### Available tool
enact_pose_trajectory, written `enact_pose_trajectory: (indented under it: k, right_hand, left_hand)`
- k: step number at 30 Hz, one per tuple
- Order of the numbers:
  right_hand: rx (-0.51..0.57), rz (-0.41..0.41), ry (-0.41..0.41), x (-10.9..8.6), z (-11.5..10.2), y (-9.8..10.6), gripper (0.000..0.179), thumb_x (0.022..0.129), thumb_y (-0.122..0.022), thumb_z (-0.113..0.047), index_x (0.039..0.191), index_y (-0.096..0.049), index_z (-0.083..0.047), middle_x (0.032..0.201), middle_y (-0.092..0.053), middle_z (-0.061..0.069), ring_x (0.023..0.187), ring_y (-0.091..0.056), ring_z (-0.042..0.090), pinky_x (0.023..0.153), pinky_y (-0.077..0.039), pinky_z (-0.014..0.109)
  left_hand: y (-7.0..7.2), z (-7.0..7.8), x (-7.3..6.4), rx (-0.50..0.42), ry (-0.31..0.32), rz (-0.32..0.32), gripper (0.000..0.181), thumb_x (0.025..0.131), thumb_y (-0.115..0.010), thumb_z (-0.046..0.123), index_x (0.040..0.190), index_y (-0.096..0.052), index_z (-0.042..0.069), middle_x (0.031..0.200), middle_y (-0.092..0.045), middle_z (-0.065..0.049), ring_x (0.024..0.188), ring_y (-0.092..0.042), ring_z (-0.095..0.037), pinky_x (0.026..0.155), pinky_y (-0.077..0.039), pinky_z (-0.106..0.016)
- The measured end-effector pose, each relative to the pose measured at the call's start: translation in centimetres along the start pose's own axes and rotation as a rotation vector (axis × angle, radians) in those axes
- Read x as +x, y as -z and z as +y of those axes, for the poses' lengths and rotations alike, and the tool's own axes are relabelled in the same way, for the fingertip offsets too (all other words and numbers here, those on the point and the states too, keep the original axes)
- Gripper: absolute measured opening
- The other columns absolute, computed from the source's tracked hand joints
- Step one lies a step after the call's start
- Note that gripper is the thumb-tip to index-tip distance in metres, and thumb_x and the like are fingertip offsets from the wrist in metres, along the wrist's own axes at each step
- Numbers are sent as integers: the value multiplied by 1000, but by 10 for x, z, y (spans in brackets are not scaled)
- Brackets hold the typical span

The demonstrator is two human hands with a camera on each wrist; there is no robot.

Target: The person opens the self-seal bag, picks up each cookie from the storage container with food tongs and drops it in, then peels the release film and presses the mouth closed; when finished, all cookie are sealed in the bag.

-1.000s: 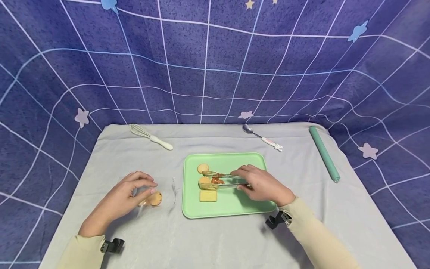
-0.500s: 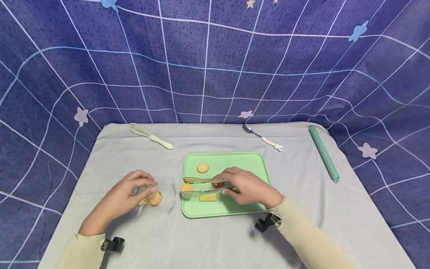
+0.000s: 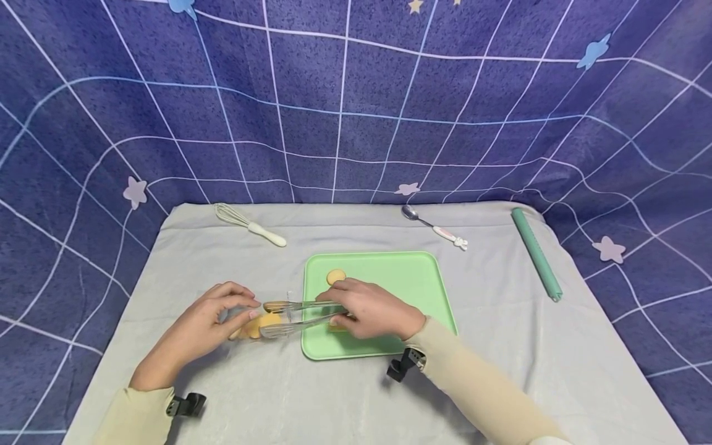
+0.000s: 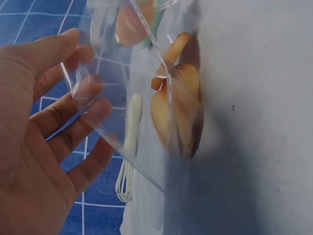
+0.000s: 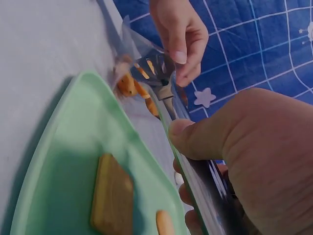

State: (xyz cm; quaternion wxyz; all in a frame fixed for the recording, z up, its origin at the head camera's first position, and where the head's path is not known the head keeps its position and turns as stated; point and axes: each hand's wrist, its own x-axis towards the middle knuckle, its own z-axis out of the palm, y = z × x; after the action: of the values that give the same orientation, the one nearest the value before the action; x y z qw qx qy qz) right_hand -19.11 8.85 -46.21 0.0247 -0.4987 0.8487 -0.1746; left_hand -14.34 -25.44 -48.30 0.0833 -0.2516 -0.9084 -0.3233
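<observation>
My left hand (image 3: 214, 321) holds the mouth of a clear plastic bag (image 4: 110, 44) apart at the left of the table, thumb and fingers at its edge. Several biscuits (image 4: 176, 107) lie low in the bag. My right hand (image 3: 372, 309) grips metal tongs (image 3: 280, 329), which reach left past the tray's edge. Between the tong tips is a round yellow biscuit (image 3: 271, 317), right at the bag's opening. Under my right hand is the green tray (image 3: 400, 267). A round biscuit (image 3: 336, 276) and a rectangular biscuit (image 5: 115, 196) lie on it.
Behind the bag lies a white whisk (image 3: 250, 226). A spoon (image 3: 436, 228) with a white handle rests behind the tray, and a long green stick-like item (image 3: 536, 254) lies at the right. A blue patterned curtain (image 3: 356, 93) surrounds the table's back and sides.
The tongs took a round biscuit off the tray, and my right hand has carried it left to the bag. My left hand has stayed in place.
</observation>
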Motion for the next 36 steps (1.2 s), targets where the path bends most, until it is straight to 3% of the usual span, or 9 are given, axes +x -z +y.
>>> enact_pose_trajectory:
  k: [8,17,22,29,36]
  right_hand:
    - [1,-34,2,12,-3,-8,42,97,-69,-27,137,-62,-15,124,-64,-1,110,-55,11,91,-49,29]
    - [7,-18,-17,0,-3,5,43,97,-70,-28,137,-62,-14,120,-62,-1,104,-54,11,84,-51,29]
    - [18,19,-56,-21,9,15,44,98,-69,-28,139,-61,-16,126,-62,-2,110,-55,12,89,-51,33]
    - [-27,52,-146,-64,26,27,46,95,-72,-29,139,-61,-20,123,-61,-7,112,-55,10,91,-50,34]
    - [-49,71,-203,-97,37,30,47,94,-74,-25,138,-61,-15,125,-61,-2,116,-56,15,94,-51,40]
  left_hand:
    - [1,-1,1,-12,-7,-8,14,93,-77,17,107,-78,18,116,-62,5,109,-57,-16,89,-45,-33]
    - [2,-1,-3,2,-5,4,13,94,-76,16,106,-79,17,116,-62,4,108,-57,-17,89,-44,-30]
    - [2,0,-5,-13,-20,16,14,92,-77,12,106,-79,14,116,-62,3,108,-58,-17,90,-43,-24]
    - [1,2,-2,-42,-61,39,16,91,-78,8,105,-79,15,115,-63,2,107,-59,-19,91,-41,-19]
    - [1,-1,1,-50,-77,51,19,89,-79,6,104,-78,16,114,-64,1,107,-59,-19,94,-38,-17]
